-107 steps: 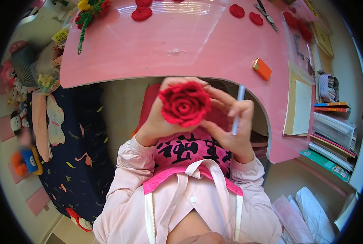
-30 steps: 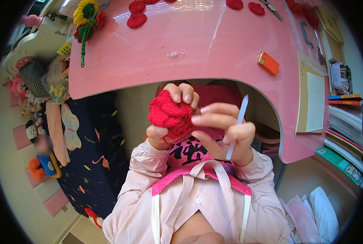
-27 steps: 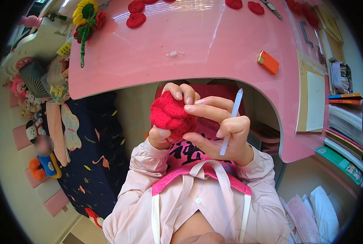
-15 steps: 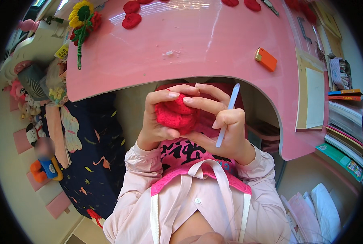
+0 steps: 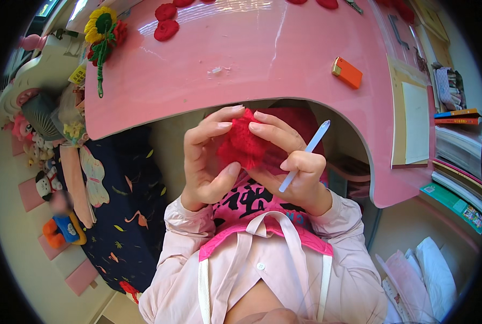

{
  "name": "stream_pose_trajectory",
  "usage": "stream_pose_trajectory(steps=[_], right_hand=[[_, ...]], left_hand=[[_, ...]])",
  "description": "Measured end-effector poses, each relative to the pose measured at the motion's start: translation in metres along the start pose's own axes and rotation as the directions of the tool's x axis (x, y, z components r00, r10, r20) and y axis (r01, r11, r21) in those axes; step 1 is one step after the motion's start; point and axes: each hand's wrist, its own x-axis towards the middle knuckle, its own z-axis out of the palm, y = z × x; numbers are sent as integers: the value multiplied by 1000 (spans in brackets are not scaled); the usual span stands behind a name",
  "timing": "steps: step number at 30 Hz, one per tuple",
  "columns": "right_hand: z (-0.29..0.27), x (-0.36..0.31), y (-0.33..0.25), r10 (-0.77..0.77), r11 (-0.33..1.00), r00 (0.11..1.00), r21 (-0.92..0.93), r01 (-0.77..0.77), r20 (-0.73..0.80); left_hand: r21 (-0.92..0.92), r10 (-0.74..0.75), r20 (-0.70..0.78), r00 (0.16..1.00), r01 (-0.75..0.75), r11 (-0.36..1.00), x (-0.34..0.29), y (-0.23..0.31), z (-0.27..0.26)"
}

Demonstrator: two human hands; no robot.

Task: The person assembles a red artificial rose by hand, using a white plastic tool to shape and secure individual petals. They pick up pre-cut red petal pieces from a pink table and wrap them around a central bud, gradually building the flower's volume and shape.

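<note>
A red knitted flower (image 5: 244, 141) with folded layers is held up between my two hands, just off the desk's near edge. My left hand (image 5: 206, 162) curves around its left side, fingertips on the upper edge and thumb at the bottom. On the other side my right hand (image 5: 300, 170) presses the flower with its fingertips. A translucent whitish glue stick (image 5: 304, 156) is also tucked in my right hand, slanting up to the right between the curled fingers. Part of the flower's underside is hidden by the hands.
The pink desk (image 5: 241, 70) carries an orange lighter (image 5: 347, 73), red knitted pieces (image 5: 166, 30), small white scraps (image 5: 217, 70) and a knitted bouquet (image 5: 101, 43). A board with paper (image 5: 415, 121) and stacked books (image 5: 459, 162) are on the right. A dark blue patterned cloth (image 5: 125, 216) lies left.
The flower has been turned and squeezed into a narrower, upright shape. My left fingers and thumb have shifted on it. The glue stick has moved slightly right at its upper end.
</note>
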Motion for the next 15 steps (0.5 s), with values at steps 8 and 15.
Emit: stream_pose_trajectory(steps=[8,15], right_hand=[[-1,-4,6,-98,995,994,23,97,45],[-2,-1,4,-96,990,995,108,94,12]], left_hand=[[276,-52,-9,999,53,960,6,12,-3],[443,65,-16,998,-51,895,10,11,-2]])
